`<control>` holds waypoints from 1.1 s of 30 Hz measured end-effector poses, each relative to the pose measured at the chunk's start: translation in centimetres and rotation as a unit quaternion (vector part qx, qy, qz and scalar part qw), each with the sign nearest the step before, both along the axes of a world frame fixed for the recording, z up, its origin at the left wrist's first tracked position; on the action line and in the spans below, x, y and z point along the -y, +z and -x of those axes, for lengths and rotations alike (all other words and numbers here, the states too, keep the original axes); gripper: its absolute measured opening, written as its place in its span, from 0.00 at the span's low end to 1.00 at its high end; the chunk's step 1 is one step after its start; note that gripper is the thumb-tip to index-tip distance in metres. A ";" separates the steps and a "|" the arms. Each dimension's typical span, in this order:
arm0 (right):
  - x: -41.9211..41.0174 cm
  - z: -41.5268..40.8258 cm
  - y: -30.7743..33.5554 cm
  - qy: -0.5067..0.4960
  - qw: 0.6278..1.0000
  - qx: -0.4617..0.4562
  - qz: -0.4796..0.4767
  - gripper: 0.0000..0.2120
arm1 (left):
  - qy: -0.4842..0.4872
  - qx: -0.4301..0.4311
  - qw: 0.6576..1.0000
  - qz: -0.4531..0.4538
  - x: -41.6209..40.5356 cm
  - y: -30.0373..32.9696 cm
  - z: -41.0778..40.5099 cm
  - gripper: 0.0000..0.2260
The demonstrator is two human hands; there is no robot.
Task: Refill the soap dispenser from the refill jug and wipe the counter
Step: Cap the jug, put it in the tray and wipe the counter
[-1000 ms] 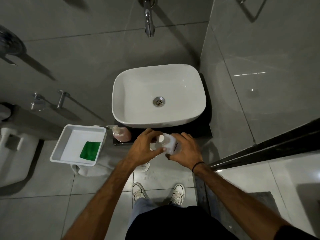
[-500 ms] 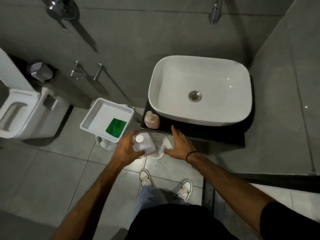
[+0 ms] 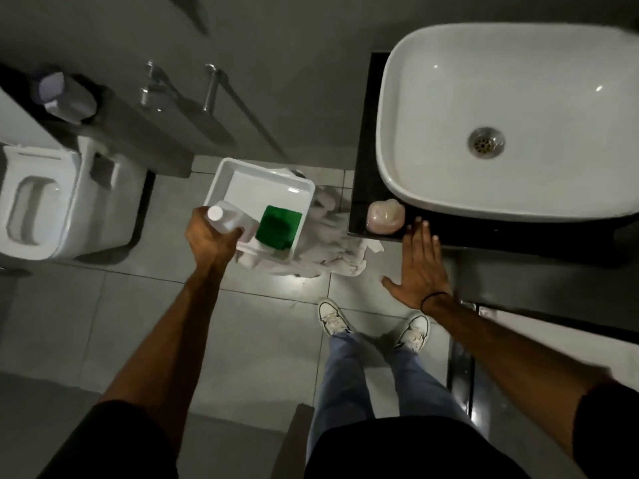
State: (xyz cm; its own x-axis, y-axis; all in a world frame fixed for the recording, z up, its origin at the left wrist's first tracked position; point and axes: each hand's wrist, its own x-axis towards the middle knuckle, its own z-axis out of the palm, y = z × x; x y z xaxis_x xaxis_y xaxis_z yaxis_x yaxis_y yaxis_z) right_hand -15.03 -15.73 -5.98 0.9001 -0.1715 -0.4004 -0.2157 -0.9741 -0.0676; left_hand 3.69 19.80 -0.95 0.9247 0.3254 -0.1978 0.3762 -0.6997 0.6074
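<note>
I have the capped refill jug (image 3: pixel 226 219) gripped in my left hand (image 3: pixel 209 236) at frame centre-left, over the white tray (image 3: pixel 242 174). It looks light, rigid, maybe slick; I'd grip its body. My right hand (image 3: pixel 420 267) is open, fingertips at the table (image 3: pixel 363 133) edge beside the pink soap dispenser (image 3: pixel 385 216).

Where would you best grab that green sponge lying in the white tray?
Probably by its two long edges, pinched from straight above. The green sponge lies flat in the white tray, close to its near right corner, so the walls block a sideways reach. The right hand is open; the left hand holds the jug.
</note>
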 end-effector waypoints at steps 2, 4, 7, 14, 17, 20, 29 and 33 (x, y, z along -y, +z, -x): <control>-0.1 -0.1 -0.8 -0.008 1.000 0.002 0.020 0.56 | 0.016 -0.024 1.000 0.008 -0.8 -2.4 -2.6 0.30; -0.3 -0.1 -1.4 -0.019 0.999 0.003 0.027 0.56 | 0.041 -0.042 0.998 0.014 -1.4 -4.6 -4.5 0.31; -0.6 -0.1 -2.0 -0.030 0.999 0.009 0.037 0.57 | 0.065 -0.056 0.996 0.018 -1.9 -7.1 -6.0 0.32; -1.0 -0.6 -1.1 -0.048 0.998 -0.022 0.046 0.57 | 0.139 -0.151 0.978 0.036 -1.9 -9.7 -4.7 0.38; -1.1 -0.7 -0.8 -0.049 0.997 -0.035 0.047 0.55 | 0.097 -0.216 0.966 -0.108 0.2 -9.9 -1.5 0.26; -1.0 -0.6 -1.1 -0.048 0.997 -0.031 0.044 0.54 | -0.109 -0.166 0.953 -0.228 2.9 -10.5 0.9 0.19; -0.8 -0.3 -2.0 -0.045 0.998 -0.010 0.040 0.55 | -0.076 -0.210 0.969 -0.104 5.9 -13.9 -1.2 0.32; -0.5 -0.2 -1.7 -0.036 0.999 -0.008 0.031 0.55 | -0.002 -0.255 0.966 0.026 5.2 -13.3 -2.4 0.29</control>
State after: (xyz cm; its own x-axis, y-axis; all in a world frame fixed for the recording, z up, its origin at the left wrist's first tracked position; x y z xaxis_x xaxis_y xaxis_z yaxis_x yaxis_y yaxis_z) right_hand -14.83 -15.20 -7.64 0.8779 -0.2602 -0.4020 -0.2858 -0.9583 -0.0038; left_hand 6.06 14.59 -14.26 0.7035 0.2994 -0.6446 0.6333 -0.6757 0.3774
